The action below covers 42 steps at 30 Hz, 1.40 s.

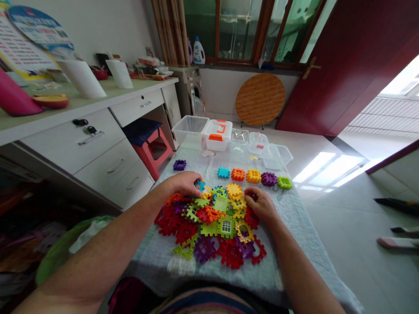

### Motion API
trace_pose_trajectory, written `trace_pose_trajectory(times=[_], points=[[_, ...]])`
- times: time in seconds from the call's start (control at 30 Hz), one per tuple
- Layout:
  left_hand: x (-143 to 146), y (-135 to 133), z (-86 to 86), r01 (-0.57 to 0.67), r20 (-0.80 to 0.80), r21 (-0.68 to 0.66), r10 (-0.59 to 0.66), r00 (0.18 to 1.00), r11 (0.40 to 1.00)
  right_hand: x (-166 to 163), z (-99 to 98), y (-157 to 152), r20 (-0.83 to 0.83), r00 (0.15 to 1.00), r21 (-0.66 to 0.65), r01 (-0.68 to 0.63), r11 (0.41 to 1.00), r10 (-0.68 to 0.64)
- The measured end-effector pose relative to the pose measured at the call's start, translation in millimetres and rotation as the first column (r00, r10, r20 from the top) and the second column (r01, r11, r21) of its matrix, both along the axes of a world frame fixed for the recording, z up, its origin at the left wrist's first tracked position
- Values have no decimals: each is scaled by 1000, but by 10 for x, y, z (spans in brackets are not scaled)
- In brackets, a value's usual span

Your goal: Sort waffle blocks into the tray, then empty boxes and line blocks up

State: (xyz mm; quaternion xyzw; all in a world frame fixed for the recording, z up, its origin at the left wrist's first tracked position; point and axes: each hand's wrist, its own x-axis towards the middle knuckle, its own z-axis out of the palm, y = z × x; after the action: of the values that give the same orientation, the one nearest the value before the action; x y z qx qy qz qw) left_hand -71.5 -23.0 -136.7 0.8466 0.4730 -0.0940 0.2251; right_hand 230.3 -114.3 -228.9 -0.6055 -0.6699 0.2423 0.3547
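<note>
A pile of colourful interlocking plastic tiles (212, 226) lies on a table covered with a pale cloth (294, 218). My left hand (185, 183) rests on the pile's far left edge, fingers curled over a blue tile (199, 185). My right hand (260, 204) sits at the pile's right side, fingers bent onto the tiles; what it grips is hidden. Beyond the pile a row of single tiles runs blue (223, 172), orange (238, 174), yellow (253, 175), purple (269, 178), green (284, 182). A lone purple tile (180, 165) lies at the far left.
Clear plastic boxes (190, 128), one with an orange latch (217, 134), and loose lids (273, 156) stand at the table's far end. A white desk with drawers (98, 144) and a pink stool (153, 150) are on the left. Tiled floor lies to the right.
</note>
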Motion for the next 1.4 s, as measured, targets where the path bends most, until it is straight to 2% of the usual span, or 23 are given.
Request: trace_pose_trajectory(times=[0.23, 0.3, 0.37, 0.5, 0.6, 0.73, 1.07, 1.4], points=[[12, 4, 111, -104, 88, 72, 97, 991, 992, 2, -15, 0, -37, 999, -16, 9, 1000, -10], [87, 53, 153, -99, 146, 146, 78, 986, 984, 2, -13, -1, -58, 998, -22, 11, 1000, -12], [219, 126, 155, -45, 203, 221, -1, 979, 974, 2, -9, -2, -86, 996, -24, 9, 1000, -11], [551, 311, 28, 74, 271, 297, -158, 950, 952, 3, -15, -4, -129, 991, -32, 21, 999, -25], [725, 434, -99, 78, 306, 289, -170, 937, 954, 8, -35, -1, -139, 990, -31, 33, 999, -37], [800, 547, -210, 45, 356, 261, -140, 924, 964, 10, -49, 12, -151, 988, -33, 35, 999, -40], [922, 750, -365, 116, 157, 286, -167, 973, 951, -7, -23, 12, -159, 986, -33, 38, 999, -43], [966, 835, -564, 139, 116, 242, -171, 978, 960, -17, -6, 12, -161, 985, -33, 53, 998, -58]])
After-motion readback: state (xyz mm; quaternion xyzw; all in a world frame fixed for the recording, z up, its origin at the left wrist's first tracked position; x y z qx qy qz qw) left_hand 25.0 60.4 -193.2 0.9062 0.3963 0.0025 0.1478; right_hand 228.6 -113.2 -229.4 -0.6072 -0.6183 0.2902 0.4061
